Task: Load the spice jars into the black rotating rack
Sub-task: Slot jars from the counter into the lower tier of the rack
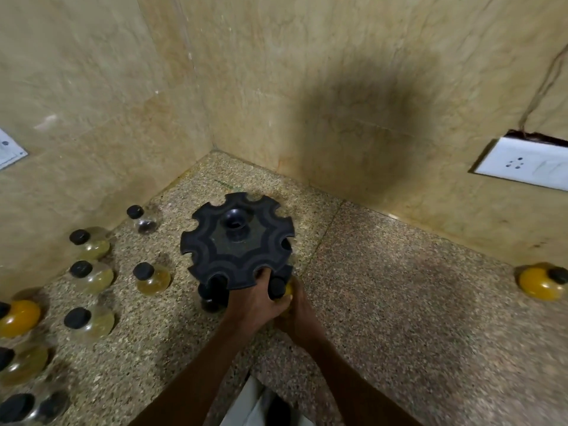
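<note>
The black rotating rack (236, 241) stands on the speckled counter near the wall corner, its notched top disc showing. My left hand (253, 301) grips the rack's front edge at a notch. Just to its right, my right hand (296, 313) is closed around a yellow-filled spice jar (278, 289) with a black cap, pressed against the rack's front right notch. One dark jar (211, 298) sits under the disc at the front left. Several loose jars with black caps stand to the left, such as a yellow jar (152, 278) and a clear jar (144, 219).
Another yellow jar (541, 281) lies tilted by the right wall. A white socket plate (522, 164) is on the right wall and a switch plate (9, 152) on the left wall. The counter's front edge (255, 376) runs below my wrists.
</note>
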